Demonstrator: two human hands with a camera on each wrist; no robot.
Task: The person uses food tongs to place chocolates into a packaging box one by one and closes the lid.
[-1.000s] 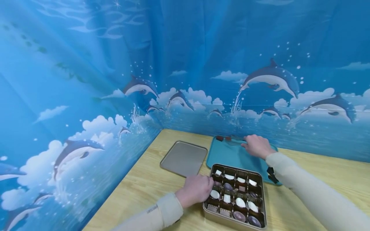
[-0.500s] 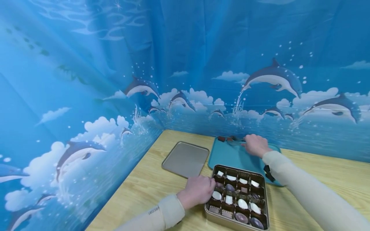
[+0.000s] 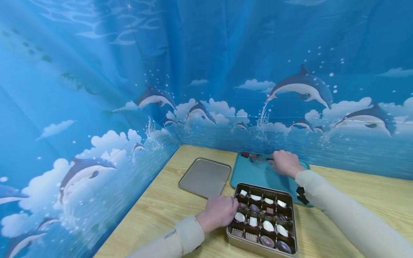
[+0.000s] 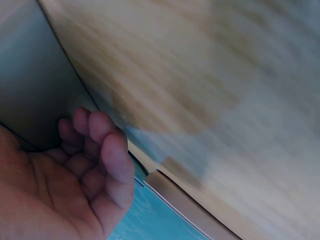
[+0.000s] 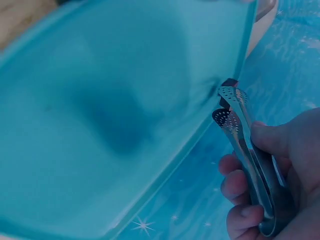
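My right hand [image 3: 285,163] grips metal tongs [image 5: 272,212] with perforated tips, over the far edge of a turquoise tray [image 3: 248,175]. The tong tips stand slightly apart, right at a dark brown chocolate [image 5: 230,82] that they partly hide. Another brown chocolate [image 3: 245,154] lies in the tray's far left corner. With curled fingers, my left hand [image 3: 219,212] holds the left side of a bronze tin [image 3: 251,247]; its thumb is hidden in the left wrist view. White, purple and brown chocolates sit in the tin's divided brown insert, whose back row shows partly filled cells.
A flat grey-bronze lid [image 3: 206,175] lies left of the tray on the wood-grain table [image 3: 155,211]. A blue dolphin-print curtain [image 3: 213,71] hangs close along the table's back and left edges. The tin stands just in front of the tray.
The right hand and tongs shift only slightly near the tray's far edge, the tong tips tilting at the brown chocolate. The left hand stays on the tin. The head view sways a little.
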